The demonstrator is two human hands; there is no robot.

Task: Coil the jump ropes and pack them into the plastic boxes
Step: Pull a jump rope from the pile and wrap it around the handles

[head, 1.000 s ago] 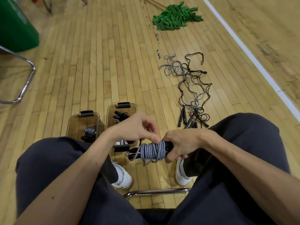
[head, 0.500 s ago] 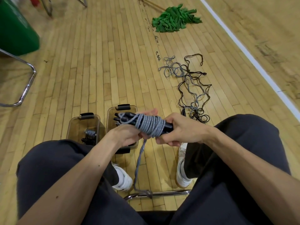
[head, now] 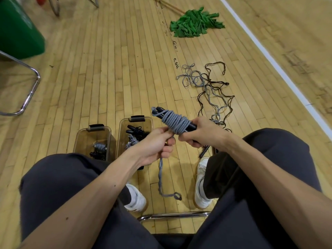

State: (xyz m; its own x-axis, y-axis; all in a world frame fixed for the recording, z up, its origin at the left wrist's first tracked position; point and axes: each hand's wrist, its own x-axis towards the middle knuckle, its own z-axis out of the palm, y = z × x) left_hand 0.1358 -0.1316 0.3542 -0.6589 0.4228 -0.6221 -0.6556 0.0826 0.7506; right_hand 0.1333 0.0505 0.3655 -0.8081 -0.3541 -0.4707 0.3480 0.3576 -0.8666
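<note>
A grey jump rope (head: 177, 123) is wound in a tight coil around its black handles, held up between my knees. My right hand (head: 201, 134) grips the handle end of the bundle. My left hand (head: 158, 144) grips the rope's loose tail just below the coil; the tail (head: 160, 177) hangs down to a small loop near the floor. Two clear plastic boxes stand on the floor to the left: the left box (head: 79, 141) and the right box (head: 124, 126), each holding coiled ropes.
A tangle of loose grey and brown ropes (head: 206, 87) lies on the wooden floor ahead right. A green mop head (head: 194, 22) lies further off. A green bin (head: 18, 29) and a chrome chair leg (head: 30, 90) are at the left. My chair's chrome bar (head: 174, 215) runs between my shoes.
The bundle has risen and tilted, its handle tips now pointing up left. My left hand moved from under the coil to gripping the hanging tail, which has come loose and drops toward the floor.
</note>
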